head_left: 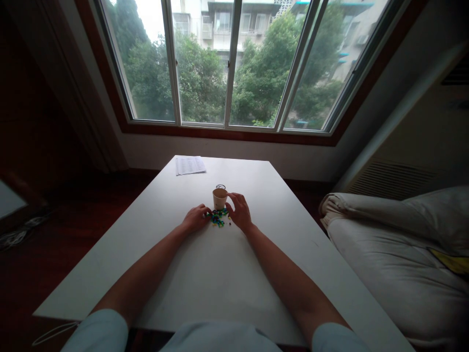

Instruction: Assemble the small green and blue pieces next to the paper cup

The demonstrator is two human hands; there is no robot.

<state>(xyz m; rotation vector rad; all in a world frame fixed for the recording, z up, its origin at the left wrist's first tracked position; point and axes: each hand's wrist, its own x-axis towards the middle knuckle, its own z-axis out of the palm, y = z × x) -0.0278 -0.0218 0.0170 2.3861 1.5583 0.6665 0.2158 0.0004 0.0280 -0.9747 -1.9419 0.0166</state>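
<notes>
A paper cup stands upright on the white table. Just in front of it lies a loose pile of small green, blue and dark beads, with a few yellow bits among them. My left hand rests at the pile's left edge, fingers curled together; whatever is between the fingertips is too small to make out. To the right of the cup is my right hand, its thumb and forefinger apart. The forefinger reaches the cup's rim, while the thumb hangs near the beads.
Behind the cup lies a thin dark loop. Printed paper sheets lie at the table's far left corner. A covered sofa stands on the right, and a window is beyond the table.
</notes>
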